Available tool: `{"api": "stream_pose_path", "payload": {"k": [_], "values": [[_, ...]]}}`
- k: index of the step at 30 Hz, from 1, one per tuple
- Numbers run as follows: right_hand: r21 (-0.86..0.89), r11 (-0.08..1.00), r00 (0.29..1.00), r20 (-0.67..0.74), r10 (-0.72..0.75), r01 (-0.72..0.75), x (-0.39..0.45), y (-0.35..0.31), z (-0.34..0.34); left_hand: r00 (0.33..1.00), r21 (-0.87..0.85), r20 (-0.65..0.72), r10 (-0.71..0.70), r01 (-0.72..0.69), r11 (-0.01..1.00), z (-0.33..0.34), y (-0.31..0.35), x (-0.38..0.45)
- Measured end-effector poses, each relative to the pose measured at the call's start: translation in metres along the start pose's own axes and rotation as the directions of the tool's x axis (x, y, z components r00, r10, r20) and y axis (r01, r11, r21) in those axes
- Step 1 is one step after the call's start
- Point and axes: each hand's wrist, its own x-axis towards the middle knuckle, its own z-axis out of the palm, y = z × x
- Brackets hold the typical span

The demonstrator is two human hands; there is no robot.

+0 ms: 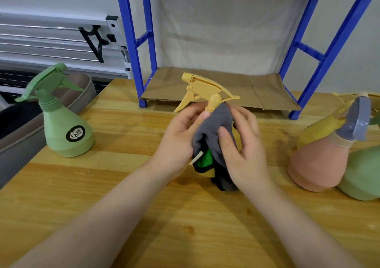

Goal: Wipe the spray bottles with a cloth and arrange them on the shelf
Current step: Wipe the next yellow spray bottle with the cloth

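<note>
The yellow spray bottle (207, 92) stands upright on the table (123, 185) between both hands, just before the blue shelf (141, 66). Left hand (181, 138) grips its neck; right hand (238, 142) fingers (224, 139) press the grey cloth (213, 130) against its body.
</note>
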Motion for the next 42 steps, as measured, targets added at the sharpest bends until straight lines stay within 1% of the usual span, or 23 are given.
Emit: {"api": "stream_pose_path", "payload": {"k": [2, 4, 7, 9, 12, 17, 22, 26, 30, 33, 36, 38, 42], "values": [[0.07, 0.997, 0.997, 0.075, -0.029, 0.024, -0.003, 0.0, 0.004, 1.0, -0.027, -0.003, 0.027, -0.027, 0.999, 0.002, 0.002, -0.002], [0.141, 0.99, 0.991, 0.135, -0.021, 0.002, -0.006, 0.0, 0.006, 1.0, -0.07, -0.006, 0.031, -0.031, 0.997, 0.003, 0.004, -0.003], [0.202, 0.979, 0.983, 0.18, -0.025, -0.012, -0.007, 0.002, 0.007, 1.0, -0.114, -0.03, 0.007, -0.011, 0.993, 0.001, 0.005, -0.002], [0.232, 0.971, 0.978, 0.208, 0.007, -0.056, -0.008, 0.002, 0.008, 0.998, -0.115, -0.056, -0.003, -0.004, 0.993, -0.001, 0.008, 0.0], [0.228, 0.969, 0.973, 0.226, 0.047, -0.1, -0.01, 0.004, 0.011, 0.995, -0.106, -0.098, -0.028, 0.018, 0.994, -0.004, 0.011, 0.002], [0.192, 0.976, 0.974, 0.217, 0.063, -0.106, -0.011, 0.008, 0.013, 0.982, -0.109, -0.181, -0.058, 0.038, 0.993, -0.008, 0.012, 0.004], [0.122, 0.984, 0.967, 0.238, 0.095, -0.127, -0.013, 0.008, 0.014, 0.95, -0.214, -0.3, -0.087, 0.022, 0.977, -0.015, 0.019, 0.01], [0.092, 0.983, 0.948, 0.294, 0.123, -0.156, -0.013, 0.007, 0.014, 0.92, -0.265, -0.377, -0.107, 0.004, 0.964, -0.023, 0.025, 0.016], [0.071, 0.982, 0.945, 0.292, 0.147, -0.174, -0.012, 0.006, 0.013, 0.926, -0.263, -0.347, -0.148, 0.056, 0.963, -0.02, 0.026, 0.014], [0.051, 0.985, 0.957, 0.25, 0.149, -0.167, -0.008, 0.003, 0.01, 0.948, -0.21, -0.273, -0.163, 0.107, 0.972, -0.014, 0.021, 0.008], [-0.002, 0.99, 0.968, 0.207, 0.141, -0.144, -0.006, 0.005, 0.007, 0.964, -0.205, -0.178, -0.198, 0.161, 0.966, -0.004, 0.015, 0.002], [-0.032, 0.991, 0.972, 0.19, 0.137, -0.134, -0.005, 0.006, 0.004, 0.973, -0.186, -0.134, -0.19, 0.163, 0.969, 0.004, 0.013, -0.003], [-0.042, 0.996, 0.987, 0.135, 0.088, -0.083, -0.004, -0.002, -0.001, 0.978, -0.222, -0.111, -0.177, 0.149, 0.964, 0.009, 0.012, -0.007]]}}
